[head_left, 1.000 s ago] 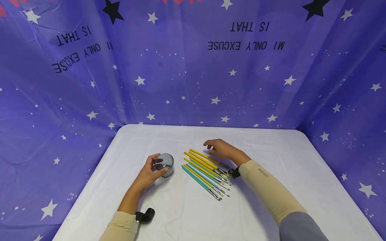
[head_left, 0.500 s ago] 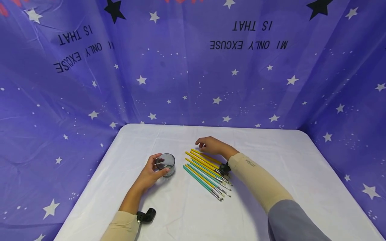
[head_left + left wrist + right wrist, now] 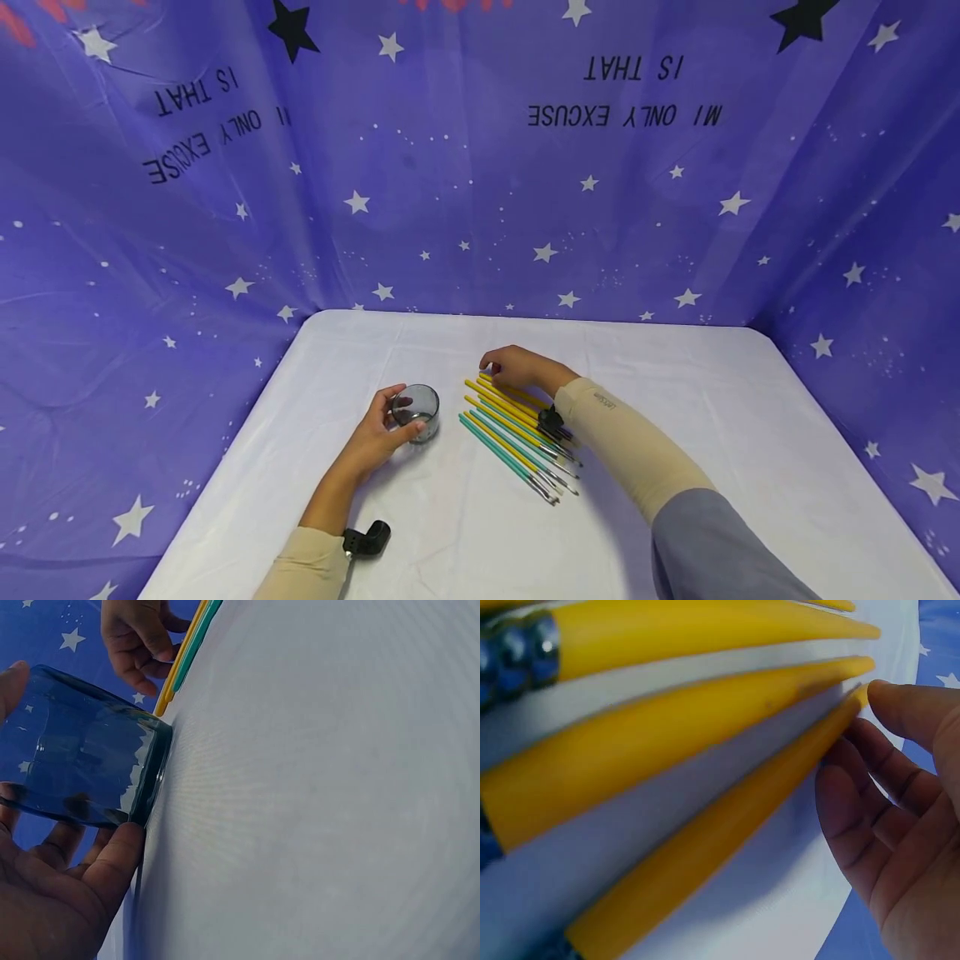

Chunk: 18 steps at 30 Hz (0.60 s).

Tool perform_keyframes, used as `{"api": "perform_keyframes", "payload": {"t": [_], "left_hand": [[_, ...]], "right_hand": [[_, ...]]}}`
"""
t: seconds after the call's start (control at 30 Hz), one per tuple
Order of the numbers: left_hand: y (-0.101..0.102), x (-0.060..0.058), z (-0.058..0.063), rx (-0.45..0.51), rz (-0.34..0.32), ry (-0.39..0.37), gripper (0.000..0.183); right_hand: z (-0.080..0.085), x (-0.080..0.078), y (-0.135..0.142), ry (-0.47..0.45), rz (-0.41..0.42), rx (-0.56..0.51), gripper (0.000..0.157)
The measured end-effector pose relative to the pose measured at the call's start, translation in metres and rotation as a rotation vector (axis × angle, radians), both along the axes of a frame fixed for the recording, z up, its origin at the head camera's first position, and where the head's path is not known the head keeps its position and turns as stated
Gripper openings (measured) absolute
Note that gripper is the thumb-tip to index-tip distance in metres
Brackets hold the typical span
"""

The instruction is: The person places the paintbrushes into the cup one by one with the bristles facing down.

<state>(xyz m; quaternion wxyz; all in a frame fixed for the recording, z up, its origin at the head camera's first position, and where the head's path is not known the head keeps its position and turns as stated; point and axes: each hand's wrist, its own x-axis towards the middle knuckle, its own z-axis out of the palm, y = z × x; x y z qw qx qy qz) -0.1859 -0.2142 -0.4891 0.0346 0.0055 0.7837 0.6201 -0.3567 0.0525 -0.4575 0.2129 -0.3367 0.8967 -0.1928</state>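
Observation:
My left hand (image 3: 381, 429) holds a clear, smoky-tinted glass (image 3: 416, 408), which stands upright on the white table. In the left wrist view the thumb is on one side of the glass (image 3: 90, 742) and the fingers are on the other. To its right lies a row of paintbrushes with yellow and teal handles, bristles toward the near right. My right hand (image 3: 517, 367) is over the far end of the row. In the right wrist view its thumb and fingers pinch the handle tip of the outermost yellow paintbrush (image 3: 727, 840); the other yellow paintbrush (image 3: 682, 746) lies alongside.
The white tabletop (image 3: 465, 550) has a purple star-printed curtain (image 3: 480, 208) behind it and at both sides. Several teal-handled paintbrushes (image 3: 491, 450) lie on the near side of the row. A black wrist camera (image 3: 367, 540) juts out from the left sleeve.
My right hand has moved left along the far paintbrush and down to its handle tip. The left hand stays on the glass, and the paintbrushes lie as before.

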Motion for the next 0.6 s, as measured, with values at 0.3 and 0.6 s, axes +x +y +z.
{"api": "perform_keyframes", "payload": {"t": [0.3, 0.6], "left_hand": [[0.0012, 0.0006, -0.0006, 0.003, -0.006, -0.006, 0.077], [0.0023, 0.0004, 0.0015, 0.01, -0.005, -0.019, 0.078]], "right_hand": [[-0.002, 0.0035, -0.0044, 0.042, 0.052, 0.054, 0.034], [-0.0025, 0.0018, -0.0052, 0.067, 0.063, 0.089, 0.028]]}}
